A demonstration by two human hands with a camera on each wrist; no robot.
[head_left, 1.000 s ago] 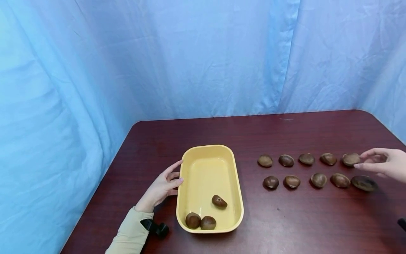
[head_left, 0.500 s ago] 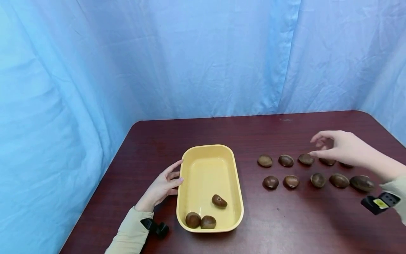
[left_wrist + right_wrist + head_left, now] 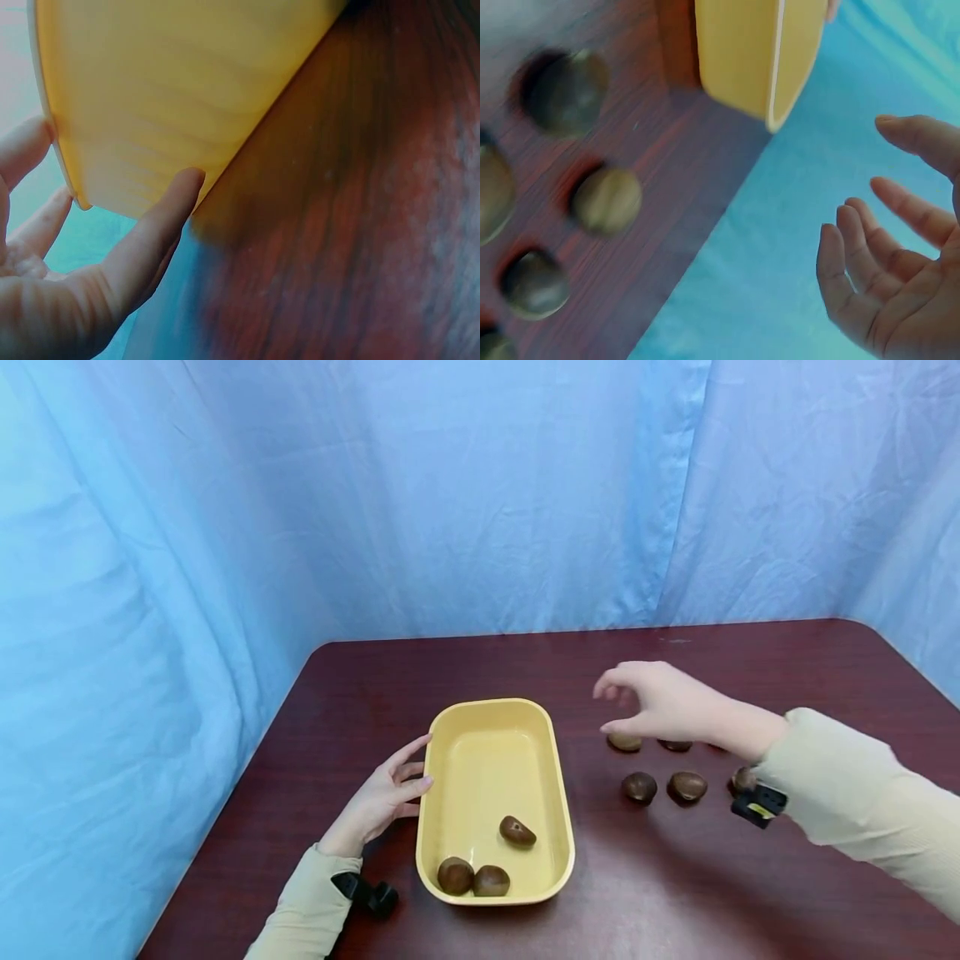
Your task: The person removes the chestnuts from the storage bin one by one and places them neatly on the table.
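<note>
Steadying the yellow tray (image 3: 557, 793) so it would not slide, I kept my left hand (image 3: 382, 800) against its left wall, fingers (image 3: 161, 225) straight and holding nothing. My right hand (image 3: 660, 700) hovered over the far row of chestnuts (image 3: 639, 787) on the table (image 3: 480, 668), just right of the tray, fingers (image 3: 851, 262) loosely spread and empty. Three chestnuts in the tray (image 3: 474, 878) lay at its near end.

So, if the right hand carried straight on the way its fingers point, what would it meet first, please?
Probably the yellow tray: the right hand points left over the table, above the chestnuts; depth is uncertain.
</note>
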